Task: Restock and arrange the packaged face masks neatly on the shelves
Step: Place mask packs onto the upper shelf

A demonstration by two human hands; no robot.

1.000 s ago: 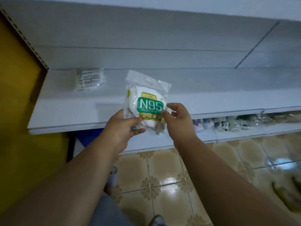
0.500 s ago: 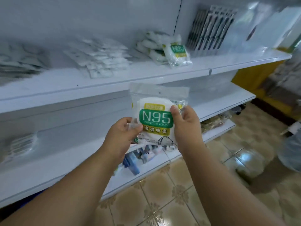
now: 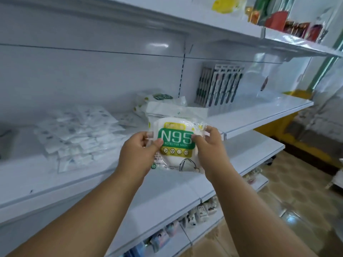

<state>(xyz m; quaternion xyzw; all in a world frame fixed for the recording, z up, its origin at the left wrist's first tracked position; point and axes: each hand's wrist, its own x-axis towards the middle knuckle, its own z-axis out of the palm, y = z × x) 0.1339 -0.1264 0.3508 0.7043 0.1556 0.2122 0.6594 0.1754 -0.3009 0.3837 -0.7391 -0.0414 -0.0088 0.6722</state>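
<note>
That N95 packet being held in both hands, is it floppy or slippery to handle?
Probably crinkly and soft at the edges: the N95 packet has loose clear film around a domed mask. Its glossy film may be slippery, so left hand and right hand pinch its sides. Likely light.

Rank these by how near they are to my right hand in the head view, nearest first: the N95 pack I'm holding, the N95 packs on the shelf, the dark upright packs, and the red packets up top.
1. N95 pack, gripped by the right hand.
2. Shelved N95 packs, behind, up-left.
3. Dark upright packs, right of those.
4. Red packets, top shelf.

Single head-worn view looks forward and down, near white shelves [image 3: 259, 115].
</note>
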